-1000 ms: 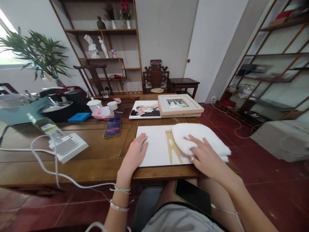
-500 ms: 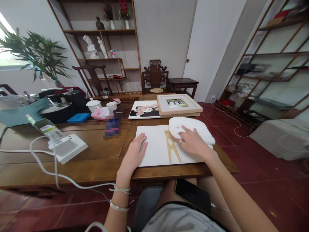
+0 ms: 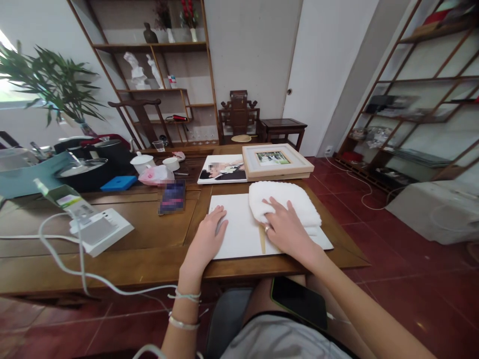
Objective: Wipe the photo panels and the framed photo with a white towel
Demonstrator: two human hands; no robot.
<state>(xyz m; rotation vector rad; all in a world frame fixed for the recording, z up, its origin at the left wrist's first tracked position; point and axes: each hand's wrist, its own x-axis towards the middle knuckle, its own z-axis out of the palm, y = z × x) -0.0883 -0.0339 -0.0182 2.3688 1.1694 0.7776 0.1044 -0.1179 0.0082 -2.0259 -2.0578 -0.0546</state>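
Observation:
A white board lies flat near the front edge of the wooden table. My left hand rests palm down on its left edge, fingers stretched out. My right hand presses flat on a white fluffy cloth lying over the board's middle and right part. A thin wooden stand piece on the board shows only partly under that hand and the cloth.
A framed photo and a photo print lie behind the board. A small card, a white box with a cable, pots and cups fill the table's left. A phone lies on my lap. Shelves stand right.
My right hand has slid the cloth leftward across the board, from its right edge toward the middle, covering most of the wooden piece. My left hand has stayed put.

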